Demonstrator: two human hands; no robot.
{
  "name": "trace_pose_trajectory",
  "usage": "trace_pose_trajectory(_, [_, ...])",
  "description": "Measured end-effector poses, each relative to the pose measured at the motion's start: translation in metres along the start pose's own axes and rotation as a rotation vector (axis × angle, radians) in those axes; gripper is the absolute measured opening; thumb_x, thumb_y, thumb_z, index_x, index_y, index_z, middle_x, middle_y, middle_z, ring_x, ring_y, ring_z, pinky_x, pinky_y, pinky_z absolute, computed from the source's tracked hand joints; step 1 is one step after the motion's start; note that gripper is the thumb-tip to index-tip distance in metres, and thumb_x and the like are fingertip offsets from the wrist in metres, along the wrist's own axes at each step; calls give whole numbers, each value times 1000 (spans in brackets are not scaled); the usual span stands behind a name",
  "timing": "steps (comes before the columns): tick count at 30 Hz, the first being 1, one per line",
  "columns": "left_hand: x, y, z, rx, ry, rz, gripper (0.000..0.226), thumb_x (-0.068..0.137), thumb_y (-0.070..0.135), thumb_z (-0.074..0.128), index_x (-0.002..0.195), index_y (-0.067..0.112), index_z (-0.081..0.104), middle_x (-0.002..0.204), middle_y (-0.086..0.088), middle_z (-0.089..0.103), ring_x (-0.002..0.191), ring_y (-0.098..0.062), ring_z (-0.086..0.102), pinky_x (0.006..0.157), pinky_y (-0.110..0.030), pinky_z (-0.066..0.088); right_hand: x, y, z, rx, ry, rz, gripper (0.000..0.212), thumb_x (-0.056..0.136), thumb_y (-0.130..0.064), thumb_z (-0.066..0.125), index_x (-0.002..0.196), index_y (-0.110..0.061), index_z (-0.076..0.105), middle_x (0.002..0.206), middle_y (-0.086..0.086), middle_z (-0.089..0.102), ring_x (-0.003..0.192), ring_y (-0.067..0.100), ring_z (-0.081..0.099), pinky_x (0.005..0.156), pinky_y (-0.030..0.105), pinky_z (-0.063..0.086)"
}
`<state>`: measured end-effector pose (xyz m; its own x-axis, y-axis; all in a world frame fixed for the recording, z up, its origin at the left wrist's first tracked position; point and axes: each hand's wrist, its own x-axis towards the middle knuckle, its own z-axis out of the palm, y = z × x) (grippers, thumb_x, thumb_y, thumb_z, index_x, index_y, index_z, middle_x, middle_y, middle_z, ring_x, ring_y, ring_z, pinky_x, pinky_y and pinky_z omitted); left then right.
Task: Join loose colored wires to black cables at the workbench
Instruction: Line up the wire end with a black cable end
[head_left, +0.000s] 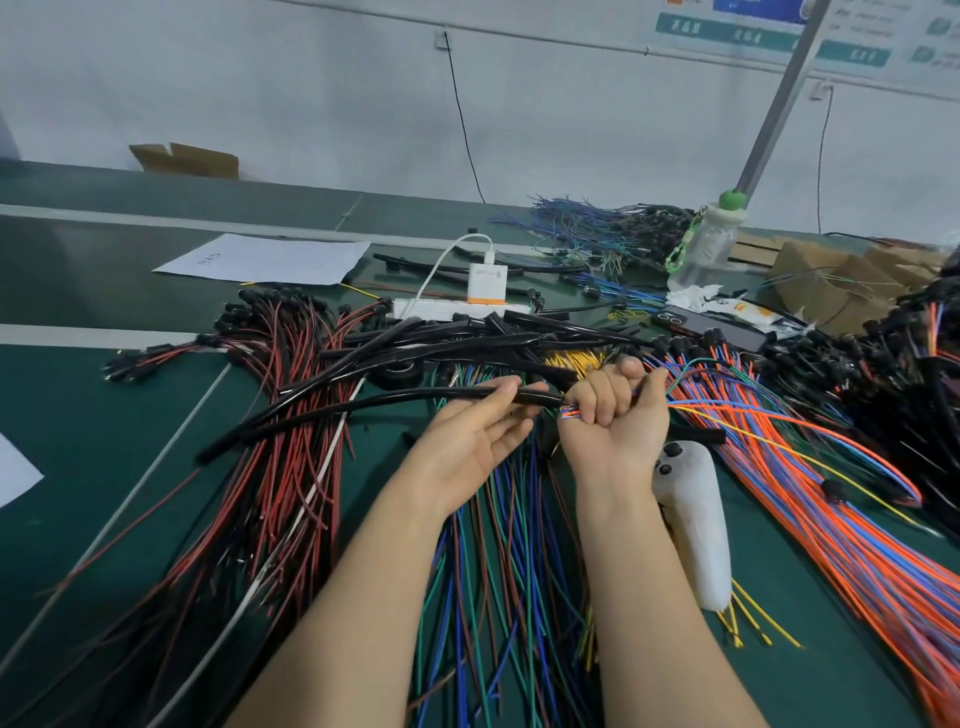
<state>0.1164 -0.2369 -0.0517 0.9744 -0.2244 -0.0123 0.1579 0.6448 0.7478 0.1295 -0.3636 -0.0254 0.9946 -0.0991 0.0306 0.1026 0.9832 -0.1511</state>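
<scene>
At the centre of the workbench (78, 415), the left hand (467, 441) pinches the end of a black cable (363, 404) between thumb and lightly bent fingers, the rest of it trailing off toward nine o'clock. Just beside it at three o'clock, the right hand (618, 415) is a tight fist round a small bundle of coloured wires (569, 413), whose short blue and orange ends poke out right at the cable's mouth. Whether they have entered it cannot be told. So this one join looks barely begun, and the job as a whole seems far from over. A heap of bare black cables (493, 332) lies at twelve o'clock. Green, blue and brown wires (493, 571) spread under the forearms at six, red-and-black leads (280, 441) fan out at nine, and a thick orange-and-blue bundle (831, 519) runs toward four. Wires with black ends piled at two o'clock may be finished pieces, though that is only a guess. A white handle-shaped tool (691, 519) lies unused by the right wrist, with a roll of black tape (400, 371) beyond the left fingers.
</scene>
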Motion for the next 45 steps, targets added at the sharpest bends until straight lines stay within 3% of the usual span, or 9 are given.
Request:
trace_pose_trajectory(4, [-2, 1, 1, 17, -3, -19, 10, 88, 11, 58, 93, 8, 66, 99, -7, 73, 81, -10, 70, 65, -16, 55, 0, -1, 2, -8, 6, -18, 54, 101, -46, 32, 62, -13, 48, 41, -6, 23, 29, 7, 19, 29, 18, 15])
trace_pose_trajectory(9, [-4, 2, 2, 25, -7, -47, 17, 91, 9, 55, 86, 8, 72, 98, -9, 73, 80, -10, 70, 63, -15, 55, 0, -2, 4, -16, -9, -17, 54, 101, -46, 32, 62, -13, 48, 41, -6, 23, 29, 7, 19, 29, 18, 16])
trace_pose_trajectory(13, [-4, 2, 2, 4, 7, -88, 11, 90, 11, 58, 90, 7, 68, 92, -11, 73, 78, -12, 71, 62, -16, 55, -2, -4, 5, -12, 12, -36, 55, 101, -46, 32, 61, -13, 48, 41, -6, 22, 29, 7, 19, 29, 18, 15])
trace_pose_trajectory(20, [-5, 2, 3, 24, 32, -126, 10, 68, 15, 70, 60, 17, 74, 82, -13, 72, 74, -15, 72, 57, -16, 55, -1, -6, 5, 5, 30, -57, 52, 102, -46, 30, 63, -14, 43, 39, -6, 23, 28, 7, 18, 28, 18, 15])
trace_pose_trajectory(28, [-4, 0, 1, 55, 30, -145, 6, 86, 6, 62, 82, 10, 63, 89, -19, 72, 77, -22, 72, 61, -22, 57, 0, -11, 2, -69, 73, -59, 49, 102, -40, 33, 63, -14, 45, 40, -7, 23, 29, 7, 18, 29, 18, 15])
trace_pose_trajectory(32, [-4, 0, 1, 36, 37, -139, 1, 83, 8, 64, 83, 8, 64, 89, -18, 72, 79, -21, 72, 59, -18, 56, -1, -9, 3, -49, 90, -85, 49, 103, -39, 33, 62, -14, 44, 41, -7, 22, 30, 7, 18, 28, 18, 16])
trace_pose_trajectory(36, [-3, -3, 3, -35, 26, -126, 13, 71, 11, 69, 82, 5, 67, 87, -16, 72, 81, -20, 72, 58, -14, 55, -2, -4, 4, -19, 92, -114, 50, 102, -41, 33, 62, -13, 42, 41, -6, 21, 30, 7, 17, 29, 18, 15])
trace_pose_trajectory(45, [-2, -5, 5, -136, 32, -99, 8, 71, 6, 67, 69, 8, 75, 89, -18, 72, 80, -20, 72, 58, -14, 55, -3, -3, 6, 9, 70, -134, 57, 102, -42, 32, 55, -12, 46, 39, -5, 22, 29, 7, 18, 30, 18, 16])
